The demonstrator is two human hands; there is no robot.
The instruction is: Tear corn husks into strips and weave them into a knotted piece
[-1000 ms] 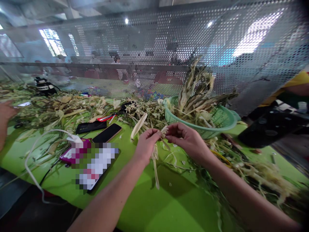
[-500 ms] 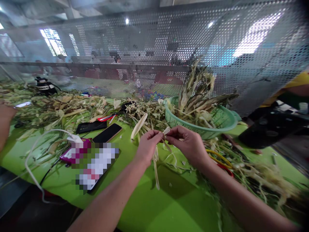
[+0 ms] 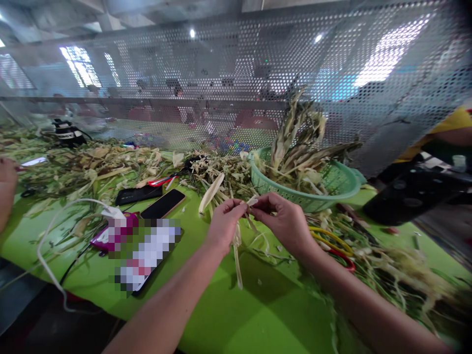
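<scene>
Over the green table (image 3: 273, 314), my left hand (image 3: 225, 223) and my right hand (image 3: 283, 219) meet fingertip to fingertip. Both are closed in a pinch on a pale dried plant stalk (image 3: 238, 265), whose long strips hang below my left fingers. A small whitish end of it (image 3: 252, 201) shows between the two hands. Fingers cover the middle part, so its exact kind cannot be made out. Behind my right hand stands a green plastic basket (image 3: 302, 197) holding dried stalks and leaves (image 3: 295, 137).
Dried plant heaps (image 3: 121, 160) line the back. At left lie a dark phone (image 3: 162, 203), a blurred-out phone (image 3: 155, 260), a purple packet (image 3: 120, 231) and a white cable (image 3: 42, 241). Scissors with yellow and red handles (image 3: 341, 246) lie right. Another person's hand (image 3: 6, 189) is far left.
The view has shifted slightly. My hands keep their pinch on the stalk, with my right fingers moved a little. The other person's hand at the far left has drawn slightly outward.
</scene>
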